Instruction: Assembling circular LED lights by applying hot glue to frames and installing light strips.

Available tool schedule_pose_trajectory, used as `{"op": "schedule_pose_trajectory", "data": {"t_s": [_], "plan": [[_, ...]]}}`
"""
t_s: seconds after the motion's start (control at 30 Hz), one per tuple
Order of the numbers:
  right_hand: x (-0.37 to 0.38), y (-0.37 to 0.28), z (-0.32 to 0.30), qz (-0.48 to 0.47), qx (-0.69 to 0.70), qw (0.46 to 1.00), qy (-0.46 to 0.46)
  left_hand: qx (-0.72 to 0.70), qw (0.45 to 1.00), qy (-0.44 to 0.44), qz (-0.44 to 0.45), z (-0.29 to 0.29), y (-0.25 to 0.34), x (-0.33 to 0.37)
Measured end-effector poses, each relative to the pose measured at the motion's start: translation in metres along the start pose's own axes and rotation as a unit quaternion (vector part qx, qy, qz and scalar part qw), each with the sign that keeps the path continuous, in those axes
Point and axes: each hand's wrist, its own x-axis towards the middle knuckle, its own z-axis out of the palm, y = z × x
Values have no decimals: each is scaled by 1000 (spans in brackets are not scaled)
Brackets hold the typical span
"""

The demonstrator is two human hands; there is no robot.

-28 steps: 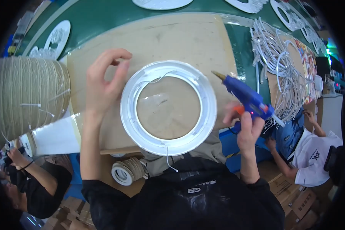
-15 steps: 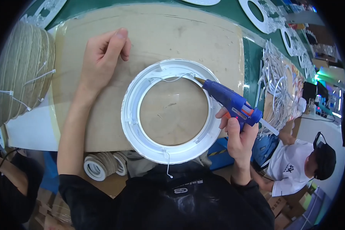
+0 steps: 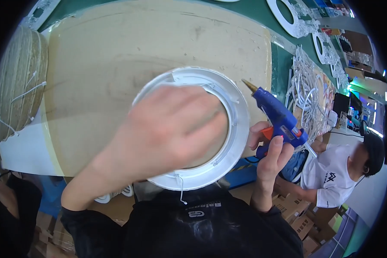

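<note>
A white ring-shaped frame lies on the brown board in front of me. My left hand is over its left side and round opening, smeared by motion, so its fingers do not read clearly. It hides much of the ring's inner wall. My right hand is wrapped round the grip of a blue glue gun, just right of the ring. The gun's brass nozzle points up and left, apart from the ring, and a pale glue stick sticks out of its back. A thin white wire hangs off the ring's near edge.
Brown cardboard covers the green table. At left stands a stack of rings with white wires; at right lies a heap of white cables. White rings line the far right edge. A person in a white shirt sits at right.
My left hand has swung right and down from the board onto the ring. The glue gun, still in my right hand, has drawn off the ring's inner edge to the right.
</note>
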Motion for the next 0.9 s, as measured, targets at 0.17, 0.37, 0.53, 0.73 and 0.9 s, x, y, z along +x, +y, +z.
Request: {"op": "schedule_pose_trajectory", "data": {"t_s": [0.17,0.37,0.53,0.73,0.9], "plan": [[-7,1,-1,0,43,999,25,122,976,-180,-33,28,27,0],[-15,10,-8,34,100,994,11,128,961,-238,-67,34,23,7],[-13,14,-6,15,70,997,34,121,959,-243,-83,34,25,6],[-11,14,-8,21,61,997,34,91,950,-267,-132,32,24,6],[-11,13,-6,22,63,997,33,19,960,-216,-176,35,18,1]]}}
